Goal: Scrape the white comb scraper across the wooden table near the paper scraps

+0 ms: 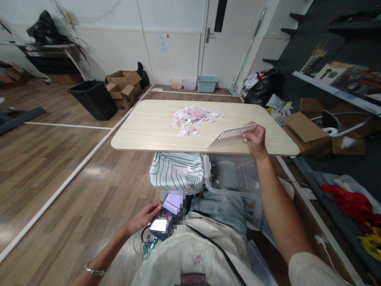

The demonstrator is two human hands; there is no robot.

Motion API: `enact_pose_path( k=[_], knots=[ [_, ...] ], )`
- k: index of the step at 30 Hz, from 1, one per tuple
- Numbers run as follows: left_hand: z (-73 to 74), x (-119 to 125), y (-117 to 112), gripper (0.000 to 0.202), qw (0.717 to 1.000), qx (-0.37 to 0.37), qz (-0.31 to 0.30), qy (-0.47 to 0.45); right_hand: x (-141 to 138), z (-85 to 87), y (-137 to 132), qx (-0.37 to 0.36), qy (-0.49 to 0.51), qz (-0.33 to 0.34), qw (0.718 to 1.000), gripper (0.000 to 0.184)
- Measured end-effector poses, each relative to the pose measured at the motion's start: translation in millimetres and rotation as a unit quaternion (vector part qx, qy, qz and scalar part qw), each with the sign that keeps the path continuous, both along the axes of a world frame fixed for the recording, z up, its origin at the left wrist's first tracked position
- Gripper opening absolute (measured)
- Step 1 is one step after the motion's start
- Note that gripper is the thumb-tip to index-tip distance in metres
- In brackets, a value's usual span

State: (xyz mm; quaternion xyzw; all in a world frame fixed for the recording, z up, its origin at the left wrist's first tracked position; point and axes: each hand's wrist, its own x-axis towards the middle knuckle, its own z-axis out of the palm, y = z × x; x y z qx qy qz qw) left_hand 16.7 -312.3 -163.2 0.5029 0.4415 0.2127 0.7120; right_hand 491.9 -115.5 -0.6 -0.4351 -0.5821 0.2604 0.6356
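Observation:
My right hand (256, 139) grips a thin, pale flat board with a row of slots (228, 139), tilted on edge at the near side of the light wooden table (143, 131). A loose heap of small white and pink paper-like scraps (195, 114) lies toward the table's far middle, with a few bits strewn nearer. Low on the left, by my lap, my left hand (149, 212) is closed on the edge of a phone (167, 210) with a lit screen. Part of the phone is covered by a pixelated patch.
Below the table's near edge are a pale cloth item with black lines (177, 174) and a clear plastic bin (235, 174), scraps on both. A black waste bin (93, 99) and cardboard boxes (123, 87) stand left. An open carton (309, 127) sits right, under a shelf.

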Motion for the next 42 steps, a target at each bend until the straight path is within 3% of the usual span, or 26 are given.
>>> enact_pose_path(
  k=[6, 14, 21, 24, 28, 32, 39, 42],
  knots=[
    [0.5, 3, -6, 0.046, 0.999, 0.019, 0.038, -0.007, -1, -0.4, 0, 0.004, -0.003, -0.003, 1.000, 0.029],
    [8.5, 19, -9, 0.060, 0.996, 0.034, 0.080, 0.030, 3, -4.1, 2, 0.018, -0.001, 0.017, 1.000, 0.032],
    [4.4, 22, -18, 0.065, 0.987, -0.041, 0.151, 0.045, 4, -6.3, 4, 0.028, -0.003, 0.023, 0.999, 0.030],
    [3.6, 16, -18, 0.058, 0.989, -0.085, 0.122, 0.007, 4, -5.4, 3, 0.014, -0.012, 0.016, 1.000, 0.028],
    [11.2, 14, -13, 0.048, 0.991, -0.091, 0.054, -0.077, 1, -3.1, 1, -0.004, -0.006, 0.018, 1.000, 0.023],
    [14.6, 17, -6, 0.060, 0.992, -0.067, -0.003, -0.105, -2, -0.9, 0, -0.011, -0.007, 0.018, 1.000, 0.022],
    [-29.5, 9, 3, 0.088, 0.995, -0.019, -0.053, -0.087, -4, 2.0, -5, -0.025, -0.005, 0.021, 0.999, 0.018],
    [-32.5, 11, 4, 0.090, 0.995, -0.007, -0.058, -0.084, -4, 2.1, -5, -0.020, 0.005, 0.022, 1.000, 0.016]
  ],
)
